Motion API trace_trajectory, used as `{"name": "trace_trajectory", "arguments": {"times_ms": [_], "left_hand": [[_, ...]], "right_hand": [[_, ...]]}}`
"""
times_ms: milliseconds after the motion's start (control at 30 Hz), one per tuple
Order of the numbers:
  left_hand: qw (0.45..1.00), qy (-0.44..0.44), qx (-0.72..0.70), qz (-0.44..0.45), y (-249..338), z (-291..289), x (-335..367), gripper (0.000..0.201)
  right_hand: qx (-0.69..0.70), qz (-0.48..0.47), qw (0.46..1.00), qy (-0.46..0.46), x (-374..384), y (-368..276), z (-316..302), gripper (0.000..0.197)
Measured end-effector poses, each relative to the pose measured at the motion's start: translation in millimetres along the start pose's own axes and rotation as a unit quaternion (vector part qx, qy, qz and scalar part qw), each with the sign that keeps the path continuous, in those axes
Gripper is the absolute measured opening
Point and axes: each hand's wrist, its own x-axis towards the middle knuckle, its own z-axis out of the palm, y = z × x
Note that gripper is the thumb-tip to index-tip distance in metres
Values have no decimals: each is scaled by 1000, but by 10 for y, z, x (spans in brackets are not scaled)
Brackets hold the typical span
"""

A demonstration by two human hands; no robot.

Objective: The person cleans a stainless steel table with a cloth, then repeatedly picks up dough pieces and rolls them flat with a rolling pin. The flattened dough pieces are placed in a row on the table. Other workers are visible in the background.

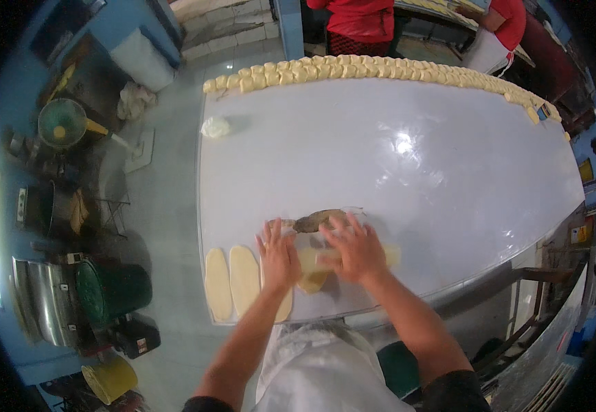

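Both hands reach over the near edge of a white-topped table, fingers spread and stretched out. My left hand is beside the left end of a pale, blurred bar, perhaps a rolling pin. Over the middle of that bar lies my right hand, hiding part of it; grip is not visible. Below the bar a piece of yellowish dough shows between the hands. To the left lie flat oval dough strips, one partly covered by my left hand and wrist. A dark brown patch is just beyond my fingertips.
Rows of small dough pieces line the table's far edge. A white lump sits near the left edge of the tabletop. Two people in red stand beyond. A fan, green bin and yellow bucket stand at left.
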Motion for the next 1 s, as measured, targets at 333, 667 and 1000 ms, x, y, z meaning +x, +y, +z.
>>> {"name": "trace_trajectory", "arguments": {"times_ms": [333, 667, 1000], "left_hand": [[996, 51, 55, 55, 49, 18, 336, 42], [997, -26, 61, 38, 207, -106, 22, 43], [988, -117, 63, 77, 399, -501, -1915, 52]], "right_hand": [[16, 74, 997, -34, 303, 75, 50, 64], [5, 29, 1000, 1, -510, -217, 394, 54], [7, -53, 998, -39, -1491, -378, 201, 49]]}}
